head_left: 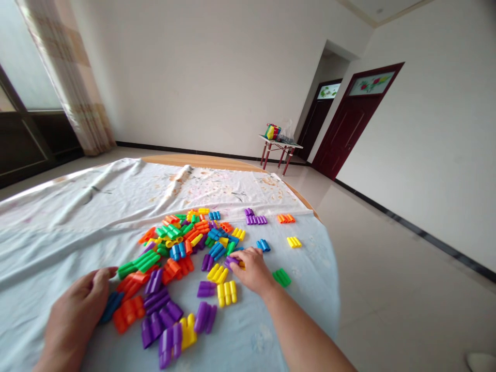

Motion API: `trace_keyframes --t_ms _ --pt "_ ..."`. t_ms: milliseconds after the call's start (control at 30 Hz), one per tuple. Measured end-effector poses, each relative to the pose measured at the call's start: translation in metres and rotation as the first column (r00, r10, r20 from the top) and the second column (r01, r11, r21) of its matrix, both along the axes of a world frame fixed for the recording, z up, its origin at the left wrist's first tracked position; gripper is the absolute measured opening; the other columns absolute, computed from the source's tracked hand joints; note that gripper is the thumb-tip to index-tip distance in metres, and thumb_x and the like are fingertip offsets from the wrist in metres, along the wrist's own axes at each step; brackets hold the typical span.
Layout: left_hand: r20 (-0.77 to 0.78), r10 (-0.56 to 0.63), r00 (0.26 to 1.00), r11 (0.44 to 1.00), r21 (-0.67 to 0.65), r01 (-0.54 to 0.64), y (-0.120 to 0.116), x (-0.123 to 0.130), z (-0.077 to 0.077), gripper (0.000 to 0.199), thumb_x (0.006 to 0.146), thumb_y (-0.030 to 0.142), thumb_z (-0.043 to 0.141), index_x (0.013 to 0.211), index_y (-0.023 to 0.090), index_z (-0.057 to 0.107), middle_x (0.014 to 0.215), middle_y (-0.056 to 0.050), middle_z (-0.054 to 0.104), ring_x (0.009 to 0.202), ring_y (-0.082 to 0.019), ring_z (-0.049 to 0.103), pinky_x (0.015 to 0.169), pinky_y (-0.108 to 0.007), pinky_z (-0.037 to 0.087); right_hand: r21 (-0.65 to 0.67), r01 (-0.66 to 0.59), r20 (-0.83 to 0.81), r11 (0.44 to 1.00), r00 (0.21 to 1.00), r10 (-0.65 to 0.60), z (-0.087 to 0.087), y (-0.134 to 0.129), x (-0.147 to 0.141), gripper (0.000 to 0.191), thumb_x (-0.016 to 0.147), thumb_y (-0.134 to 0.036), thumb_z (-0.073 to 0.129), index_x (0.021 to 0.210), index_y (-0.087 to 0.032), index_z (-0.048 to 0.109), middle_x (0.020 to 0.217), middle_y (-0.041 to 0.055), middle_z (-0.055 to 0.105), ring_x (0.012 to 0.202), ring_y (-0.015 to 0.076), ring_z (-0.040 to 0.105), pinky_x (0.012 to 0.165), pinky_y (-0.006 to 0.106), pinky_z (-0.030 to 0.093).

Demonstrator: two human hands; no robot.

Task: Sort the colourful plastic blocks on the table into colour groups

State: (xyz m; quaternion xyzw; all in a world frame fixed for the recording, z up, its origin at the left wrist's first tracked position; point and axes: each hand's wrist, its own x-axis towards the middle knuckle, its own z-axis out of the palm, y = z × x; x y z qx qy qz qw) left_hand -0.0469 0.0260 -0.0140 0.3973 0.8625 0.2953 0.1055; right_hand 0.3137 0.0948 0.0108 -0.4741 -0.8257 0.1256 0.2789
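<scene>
My right hand (pixel 253 269) is closed at the right edge of a heap of plastic toy blocks, its fingers on a purple block (pixel 231 262). A bit of yellow shows under those fingers. On the left, my left hand (pixel 79 310) lies against the heap, fingers stretched out and partly hidden. Its fingertips are beside a green block (pixel 134 266), and a blue block (pixel 112 307) lies against its side. Each block looks like a row of joined, round-ended tubes. Yellow blocks (pixel 227 293) and purple blocks (pixel 205 316) lie between my hands.
Separate blocks lie to the right: orange (pixel 285 218), yellow (pixel 294 242), blue (pixel 263 245), green (pixel 281 278) and purple (pixel 256 220). A wrinkled, flowered cloth (pixel 116 199) covers the round table. Farther back, a small table (pixel 281 144) holds bags near dark red doors.
</scene>
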Motion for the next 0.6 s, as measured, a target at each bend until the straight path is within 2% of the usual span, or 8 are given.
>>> trace_keyframes --t_ms 67,200,367,500,600 --pt "0.065 -0.013 0.998 1.0 0.005 0.013 -0.0013 0.0044 0.0048 0.051 0.08 0.055 0.028 0.102 0.025 0.062 0.1 -0.004 0.067 0.091 -0.021 0.06 0.072 -0.027 0.042 0.02 0.002 -0.025 1.0 1.0 -0.002 0.0008 0.0004 0.0014 0.016 0.081 -0.025 0.059 0.095 -0.024 0.066 0.088 0.0 0.07 0.089 0.0182 0.057 0.083 0.031 0.032" --pt "0.1 -0.003 0.995 1.0 0.012 0.002 -0.0016 0.0068 0.0065 0.051 0.08 0.055 0.028 0.102 0.023 0.062 0.099 -0.005 0.066 0.093 -0.022 0.059 0.074 -0.027 0.042 0.024 0.003 -0.082 1.0 0.997 -0.002 0.0009 0.0012 0.0025 0.016 0.083 -0.028 0.058 0.096 -0.024 0.066 0.088 0.0003 0.069 0.088 0.0172 0.056 0.083 0.03 0.033" --pt "0.128 0.005 0.992 1.0 0.0 -0.005 -0.0023 0.0086 0.009 0.05 0.081 0.053 0.028 0.102 0.023 0.062 0.103 -0.005 0.065 0.093 -0.021 0.059 0.075 -0.027 0.041 -0.017 0.002 -0.002 1.0 1.0 -0.002 0.001 0.0004 0.0023 0.015 0.08 -0.031 0.061 0.093 -0.026 0.067 0.087 -0.0009 0.07 0.09 0.0187 0.054 0.084 0.032 0.031" --pt "0.151 0.021 0.988 1.0 0.0 -0.021 -0.0021 0.0095 0.0097 0.049 0.08 0.054 0.029 0.102 0.025 0.061 0.1 -0.003 0.065 0.092 -0.02 0.059 0.074 -0.026 0.041 -0.019 -0.003 0.016 1.0 1.0 0.003 0.0064 -0.0017 0.0061 0.028 0.073 -0.034 0.067 0.1 -0.026 0.066 0.095 0.0005 0.068 0.095 0.0198 0.052 0.086 0.032 0.03" --pt "0.141 0.012 0.99 1.0 0.0 -0.012 -0.0013 0.0072 0.0067 0.049 0.08 0.055 0.029 0.101 0.025 0.061 0.099 -0.002 0.066 0.092 -0.019 0.059 0.073 -0.025 0.041 -0.037 -0.027 0.061 0.999 0.998 0.029 0.0081 -0.0031 0.0093 0.034 0.07 -0.029 0.069 0.104 -0.027 0.064 0.097 0.0004 0.066 0.097 0.0201 0.05 0.086 0.032 0.029"
